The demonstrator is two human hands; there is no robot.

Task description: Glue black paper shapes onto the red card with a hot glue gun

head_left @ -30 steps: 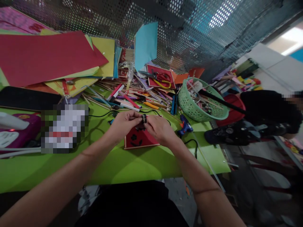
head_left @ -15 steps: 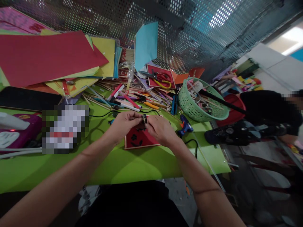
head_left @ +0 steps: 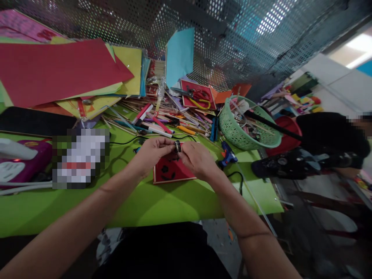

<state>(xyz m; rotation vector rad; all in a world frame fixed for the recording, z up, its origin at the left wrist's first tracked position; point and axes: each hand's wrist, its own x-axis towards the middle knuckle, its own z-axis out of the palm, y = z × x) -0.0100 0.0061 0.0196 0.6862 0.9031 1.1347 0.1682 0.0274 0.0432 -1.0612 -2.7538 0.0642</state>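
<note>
Between my fingertips is a small dark piece (head_left: pixel 177 146) with a pale edge, too small to name. My left hand (head_left: pixel 154 154) pinches it from the left, and my right hand (head_left: pixel 197 158) closes on it from the right. Both hands are above a red card (head_left: pixel 183 174) with a thin light wooden border. Black flower and leaf shapes lie on the card's left part; my right hand hides much of its upper right. To the right of my right hand, a blue glue gun (head_left: pixel 228 154) rests on the green tabletop (head_left: pixel 128 209).
Behind my hands lie markers (head_left: pixel 157 130), thin sticks and scissors (head_left: pixel 188 92). A green basket (head_left: pixel 247 143) of tools stands at right. Coloured paper (head_left: pixel 58 73), a dark phone (head_left: pixel 35 122) and a purple power strip (head_left: pixel 35 161) are at left. Another person (head_left: pixel 331 131) is at far right.
Almost nothing differs. Both hands keep their pinch on the small dark piece over the red card, and the view has shifted very slightly.
</note>
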